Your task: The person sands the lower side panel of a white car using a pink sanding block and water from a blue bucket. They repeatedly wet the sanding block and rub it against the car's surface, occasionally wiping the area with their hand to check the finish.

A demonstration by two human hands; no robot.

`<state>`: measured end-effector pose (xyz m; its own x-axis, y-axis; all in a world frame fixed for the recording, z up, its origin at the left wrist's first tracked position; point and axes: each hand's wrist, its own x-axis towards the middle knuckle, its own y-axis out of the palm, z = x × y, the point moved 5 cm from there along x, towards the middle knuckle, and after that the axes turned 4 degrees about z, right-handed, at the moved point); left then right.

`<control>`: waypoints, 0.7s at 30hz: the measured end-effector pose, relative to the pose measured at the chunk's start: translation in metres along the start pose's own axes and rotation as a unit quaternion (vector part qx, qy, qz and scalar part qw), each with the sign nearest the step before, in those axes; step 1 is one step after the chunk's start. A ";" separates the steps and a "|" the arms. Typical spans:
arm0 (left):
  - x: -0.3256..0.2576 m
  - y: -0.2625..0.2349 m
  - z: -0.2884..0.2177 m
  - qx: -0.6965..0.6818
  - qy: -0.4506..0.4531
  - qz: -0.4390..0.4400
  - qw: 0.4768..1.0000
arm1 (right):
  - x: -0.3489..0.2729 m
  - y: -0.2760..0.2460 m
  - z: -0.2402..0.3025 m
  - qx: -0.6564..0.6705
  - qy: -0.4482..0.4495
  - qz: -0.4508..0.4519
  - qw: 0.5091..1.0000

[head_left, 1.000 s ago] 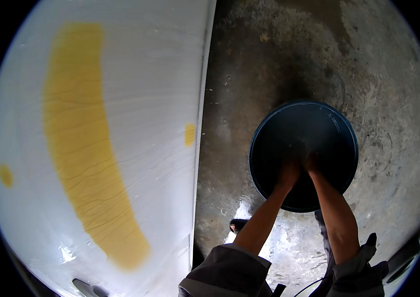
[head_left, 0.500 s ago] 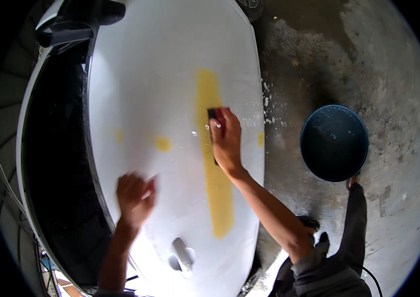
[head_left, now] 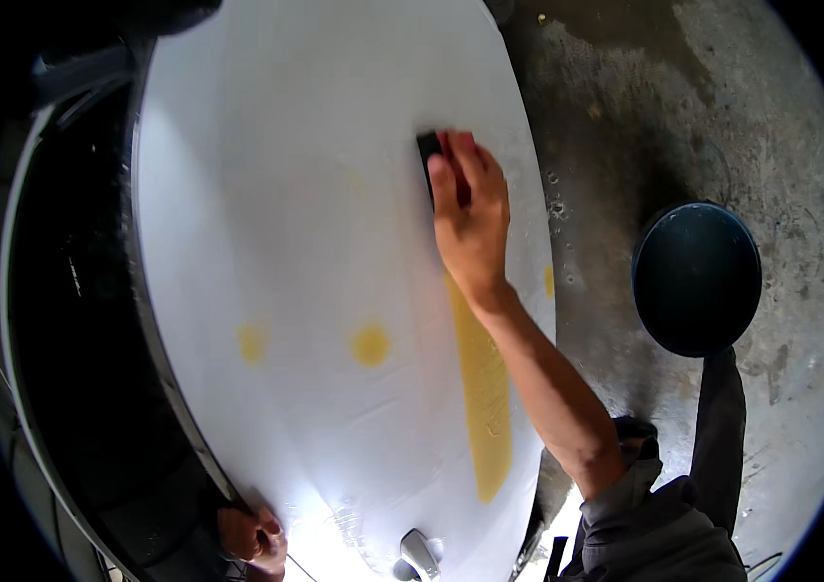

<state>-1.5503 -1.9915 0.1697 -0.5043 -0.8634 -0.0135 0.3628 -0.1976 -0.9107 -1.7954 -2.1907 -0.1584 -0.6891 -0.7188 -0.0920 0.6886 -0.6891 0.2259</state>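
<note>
Head view: right hand [head_left: 472, 218] on glossy white panel [head_left: 315, 242]

panel [head_left: 334, 242]: glossy white (yellow matt patches); floor [head_left: 645, 97]: rough concrete; bucket [head_left: 696, 276]: dark plastic

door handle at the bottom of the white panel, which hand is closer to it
Left. The left hand grips the panel's lower edge, just left of the door handle. The right hand is far up the white panel, pressing a dark block.
</note>
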 end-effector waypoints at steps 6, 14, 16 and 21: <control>0.011 -0.006 0.002 0.015 0.011 0.050 0.999 | -0.175 -0.062 0.034 -0.036 0.012 0.090 0.995; 0.000 -0.001 0.003 -0.006 0.010 0.040 0.999 | 0.019 0.005 0.004 -0.034 0.029 0.024 0.999; -0.001 0.006 0.004 -0.010 0.011 0.037 0.999 | -0.014 -0.004 0.009 0.026 0.043 0.047 0.998; -0.001 0.016 0.001 -0.024 0.024 0.030 0.999 | -0.148 -0.053 0.024 -0.031 -0.003 0.078 0.996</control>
<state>-1.5436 -1.9945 0.1556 -0.5209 -0.8492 -0.0869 0.3555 -0.1232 -0.9265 -1.7354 -2.0450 -0.1336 -0.5737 -0.8172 -0.0554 0.7998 -0.5736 0.1769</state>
